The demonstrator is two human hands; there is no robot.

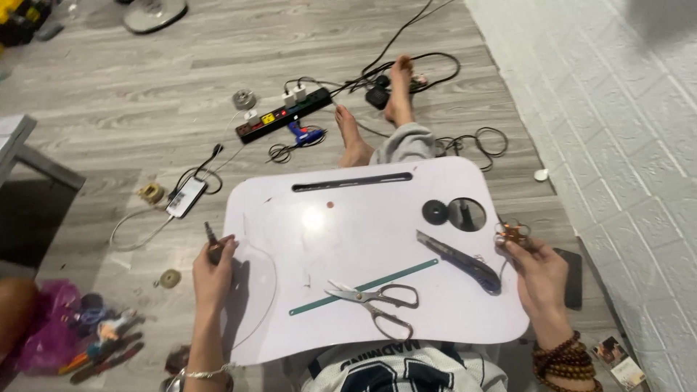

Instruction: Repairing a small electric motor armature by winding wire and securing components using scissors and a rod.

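Observation:
My left hand (213,272) rests at the left edge of a white lap table (305,247) and grips a small dark tool (211,239) that points up. A thin wire (265,290) curves across the tabletop beside it. My right hand (539,276) is at the right edge and holds a small brown metal object (512,233) between the fingertips. On the table lie scissors (374,299), a green ruler (363,287), a utility knife (459,260) and a black round disc (435,212) next to a round hole (467,214).
My bare feet (353,138) stretch out beyond the table on a grey wood floor. A black power strip (283,115), a glue gun (303,134), cables, a phone (186,197) and tape rolls lie there. A white brick-pattern wall (624,109) is at the right. A pink bag of tools (65,330) sits at the lower left.

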